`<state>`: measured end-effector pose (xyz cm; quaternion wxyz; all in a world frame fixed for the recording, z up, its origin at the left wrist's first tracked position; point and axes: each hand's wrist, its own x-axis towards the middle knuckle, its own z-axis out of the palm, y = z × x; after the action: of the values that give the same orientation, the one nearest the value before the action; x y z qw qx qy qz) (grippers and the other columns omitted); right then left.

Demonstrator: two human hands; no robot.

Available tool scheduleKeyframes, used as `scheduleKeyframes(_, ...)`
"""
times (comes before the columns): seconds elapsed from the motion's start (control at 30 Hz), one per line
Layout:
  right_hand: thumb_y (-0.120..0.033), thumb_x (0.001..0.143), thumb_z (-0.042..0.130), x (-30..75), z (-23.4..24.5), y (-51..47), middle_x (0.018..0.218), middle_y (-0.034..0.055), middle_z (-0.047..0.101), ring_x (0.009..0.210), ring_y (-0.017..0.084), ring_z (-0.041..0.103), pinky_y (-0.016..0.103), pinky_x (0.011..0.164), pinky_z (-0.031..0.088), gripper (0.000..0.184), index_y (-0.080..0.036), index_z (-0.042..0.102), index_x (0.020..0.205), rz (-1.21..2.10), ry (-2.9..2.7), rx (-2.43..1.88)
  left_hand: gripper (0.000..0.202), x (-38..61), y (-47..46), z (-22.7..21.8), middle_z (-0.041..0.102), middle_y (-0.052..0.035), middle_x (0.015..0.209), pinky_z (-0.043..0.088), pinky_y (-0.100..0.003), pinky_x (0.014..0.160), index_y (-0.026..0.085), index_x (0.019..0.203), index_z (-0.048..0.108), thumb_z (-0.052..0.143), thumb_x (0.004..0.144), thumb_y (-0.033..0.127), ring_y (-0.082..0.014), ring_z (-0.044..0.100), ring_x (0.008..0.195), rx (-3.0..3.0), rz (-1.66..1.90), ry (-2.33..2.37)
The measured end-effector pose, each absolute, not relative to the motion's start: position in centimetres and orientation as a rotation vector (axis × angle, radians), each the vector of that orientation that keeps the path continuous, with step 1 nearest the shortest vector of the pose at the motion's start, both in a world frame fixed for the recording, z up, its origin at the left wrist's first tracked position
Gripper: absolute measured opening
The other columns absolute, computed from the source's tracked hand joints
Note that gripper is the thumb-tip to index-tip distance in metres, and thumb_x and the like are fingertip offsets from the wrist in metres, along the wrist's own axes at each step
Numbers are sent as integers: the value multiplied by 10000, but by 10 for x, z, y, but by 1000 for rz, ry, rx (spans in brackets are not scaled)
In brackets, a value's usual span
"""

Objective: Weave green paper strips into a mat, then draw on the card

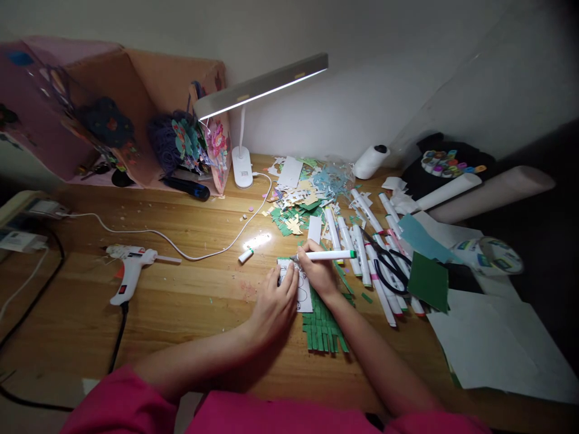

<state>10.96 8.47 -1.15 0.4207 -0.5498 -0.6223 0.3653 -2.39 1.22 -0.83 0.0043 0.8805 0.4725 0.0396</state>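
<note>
My left hand (275,304) rests flat on a small white card (304,289) with black outline drawings, fingers stretched out and pressing it to the wooden desk (190,307). My right hand (319,271) grips a white marker (328,255) with a green end, its tip at the card's upper left edge. The marker's cap (245,255) lies just to the left of the card. Under the card and my right wrist lies a bunch of green paper strips (323,331).
A white desk lamp (257,96) shines over a heap of paper scraps (303,202). A row of markers (362,247), black scissors (391,268), green and blue card, white sheets (488,343) and tape fill the right. A glue gun (131,271) lies left, cardboard boxes behind.
</note>
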Motion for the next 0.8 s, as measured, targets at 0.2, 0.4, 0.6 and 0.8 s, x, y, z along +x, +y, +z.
scheduleKeyframes(0.2,-377,863,500,110,-14,85,566,-43,425,550,144,422,260,561,346,298,-231,388,628,908,-1571,-1389,497,-24,12,-11,417,-185,1422,371,-463,1013,52,1361,419,399,893,218,-325,448,1244,2741,155,1482)
scheduleKeyframes(0.4,-338,857,505,110,-13,84,567,-43,424,554,143,423,261,570,349,282,-229,397,621,913,-1582,-1394,496,-24,12,-11,422,-172,1423,381,-464,999,52,1357,428,387,893,226,-333,475,1206,2730,166,1497)
scheduleKeyframes(0.6,-351,850,515,111,-11,84,561,-46,425,552,144,420,262,566,344,280,-230,398,625,919,-1577,-1400,488,-24,12,-13,424,-156,1426,378,-460,1000,74,1357,431,371,895,220,-317,464,1219,2726,165,1495)
scheduleKeyframes(0.8,-361,881,458,114,-10,83,561,-45,408,543,146,419,267,568,352,306,-234,368,618,894,-1557,-1415,494,-25,12,-14,457,-166,1398,395,-463,993,62,1351,438,382,883,213,-315,474,1209,2761,211,1492)
